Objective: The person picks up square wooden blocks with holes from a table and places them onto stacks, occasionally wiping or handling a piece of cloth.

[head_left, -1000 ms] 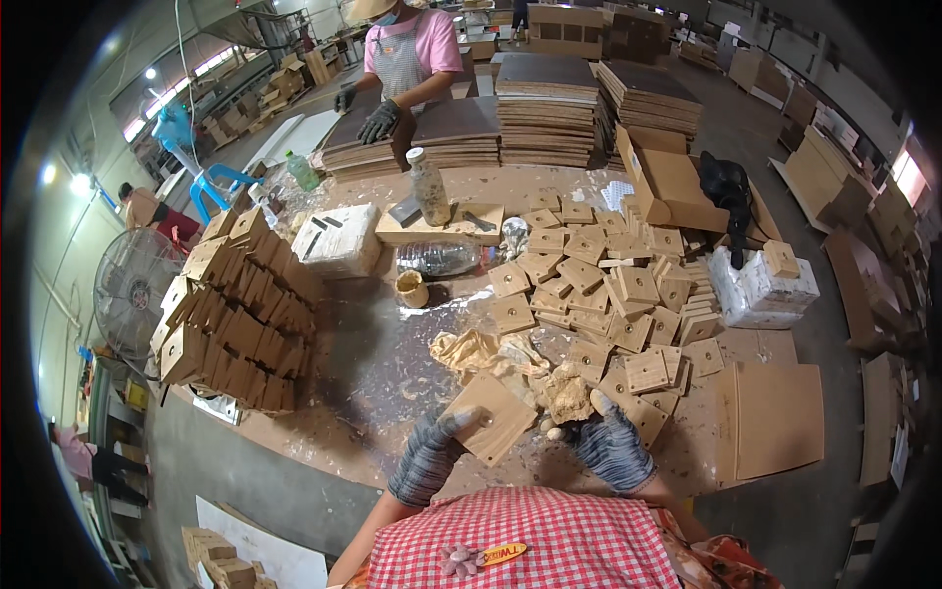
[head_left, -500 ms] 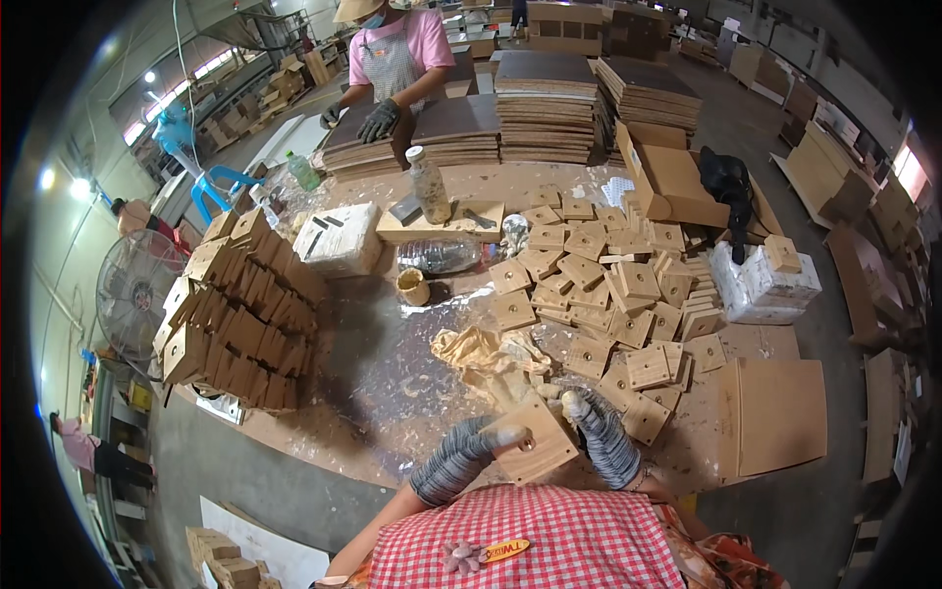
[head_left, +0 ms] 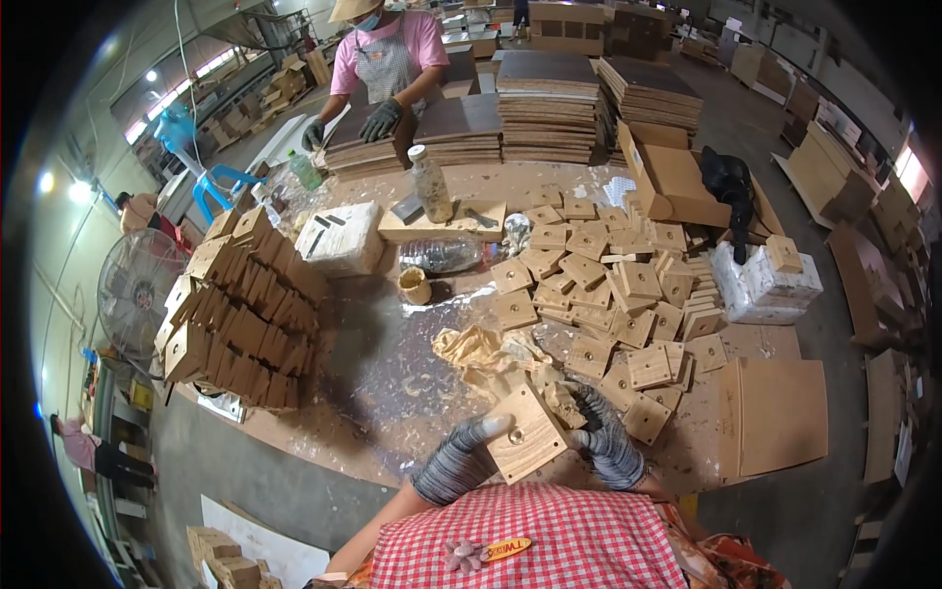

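A square wooden block (head_left: 533, 447) with a round hole in its middle and small holes near its corners is tilted up in front of me. My left hand (head_left: 459, 459), in a grey glove, is closed on its left side, thumb on the face. At the block's right edge, my grey-gloved right hand (head_left: 608, 444) is closed round a crumpled tan rag (head_left: 565, 404). The block partly hides its fingers. Just beyond lies a wrinkled yellowish cloth (head_left: 473, 351) on the stained table (head_left: 378, 378).
Loose wooden blocks (head_left: 589, 270) are heaped at the right, beside a flat cardboard piece (head_left: 773, 417). Tall rows of blocks (head_left: 240, 319) stand at the left. A small cup (head_left: 414, 286) and bottles (head_left: 430, 187) sit farther back. Across the table, a person (head_left: 392, 74) handles stacked boards.
The block has turned to face me more squarely. My right hand has closed in beside the block's edge with the rag. Across the table, the other person's hand has moved left.
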`<state>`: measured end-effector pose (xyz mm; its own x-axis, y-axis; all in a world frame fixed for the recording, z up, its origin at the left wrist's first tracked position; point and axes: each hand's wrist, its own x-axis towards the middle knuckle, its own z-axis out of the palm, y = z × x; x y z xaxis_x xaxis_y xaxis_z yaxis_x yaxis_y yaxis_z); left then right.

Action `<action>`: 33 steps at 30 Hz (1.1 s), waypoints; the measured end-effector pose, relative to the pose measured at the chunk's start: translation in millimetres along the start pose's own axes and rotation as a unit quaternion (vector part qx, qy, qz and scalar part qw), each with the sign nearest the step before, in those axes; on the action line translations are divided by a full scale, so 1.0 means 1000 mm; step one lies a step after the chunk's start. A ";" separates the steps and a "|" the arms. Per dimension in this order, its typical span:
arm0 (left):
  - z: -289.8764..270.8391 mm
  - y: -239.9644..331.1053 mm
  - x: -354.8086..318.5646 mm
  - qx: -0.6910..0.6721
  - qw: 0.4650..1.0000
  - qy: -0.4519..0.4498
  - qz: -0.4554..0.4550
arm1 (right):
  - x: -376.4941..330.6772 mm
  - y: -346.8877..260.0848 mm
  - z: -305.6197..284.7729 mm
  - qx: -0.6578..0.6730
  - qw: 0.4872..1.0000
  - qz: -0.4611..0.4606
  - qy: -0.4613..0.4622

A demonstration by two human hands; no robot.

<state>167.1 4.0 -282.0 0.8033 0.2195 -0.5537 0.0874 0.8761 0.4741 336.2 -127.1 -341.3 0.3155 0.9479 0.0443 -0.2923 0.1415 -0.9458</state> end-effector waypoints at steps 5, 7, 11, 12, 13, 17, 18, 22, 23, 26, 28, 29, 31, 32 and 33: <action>-0.008 -0.006 0.001 -0.002 1.000 0.022 0.004 | -0.001 -0.008 0.009 -0.037 0.999 0.010 0.017; -0.010 -0.007 0.005 0.002 1.000 0.014 0.009 | -0.007 0.007 0.003 -0.059 0.996 0.037 0.049; -0.009 -0.008 0.006 0.020 1.000 0.002 0.000 | -0.007 0.027 -0.007 -0.117 0.992 -0.021 0.042; -0.007 -0.008 0.006 -0.024 1.000 -0.015 -0.006 | -0.006 0.026 -0.006 -0.139 0.989 -0.048 0.032; -0.009 -0.009 0.006 -0.023 1.000 -0.015 -0.006 | -0.005 0.022 -0.002 -0.139 0.989 -0.048 0.032; -0.033 -0.015 0.016 -0.056 0.998 -0.019 0.016 | -0.002 0.012 0.008 0.092 0.995 0.041 -0.003; -0.036 -0.016 0.017 -0.063 0.997 -0.026 0.022 | -0.002 0.013 0.010 0.047 0.999 0.006 0.010; -0.027 -0.014 0.018 -0.040 0.999 -0.030 0.021 | 0.010 0.019 0.010 0.073 0.991 -0.082 0.077; -0.027 -0.014 0.019 -0.040 0.998 -0.020 0.042 | 0.010 0.020 0.005 -0.005 0.989 -0.103 0.107; -0.027 -0.013 0.017 -0.029 0.998 0.004 0.062 | 0.017 0.015 -0.010 0.032 0.990 -0.063 0.123; -0.022 -0.012 0.013 -0.018 0.998 0.019 0.064 | 0.018 0.000 -0.002 -0.245 0.935 -0.200 0.160; -0.019 -0.012 0.010 -0.019 0.996 0.043 0.076 | 0.016 -0.006 0.001 -0.276 0.928 -0.187 0.164; -0.022 -0.013 0.012 -0.024 0.994 0.061 0.087 | 0.015 -0.004 0.000 -0.284 0.930 -0.165 0.168; -0.024 -0.013 0.013 -0.023 0.994 0.060 0.087 | 0.015 -0.004 -0.001 -0.291 0.930 -0.143 0.171; -0.024 -0.012 0.014 -0.024 0.992 0.065 0.103 | 0.013 -0.007 0.001 -0.291 0.930 -0.144 0.171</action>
<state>163.6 6.4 -312.1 0.7188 0.4462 -0.5331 -0.1009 0.8257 0.5550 342.0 -115.1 -334.1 0.6033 0.7343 0.3112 0.3555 0.1017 -0.9291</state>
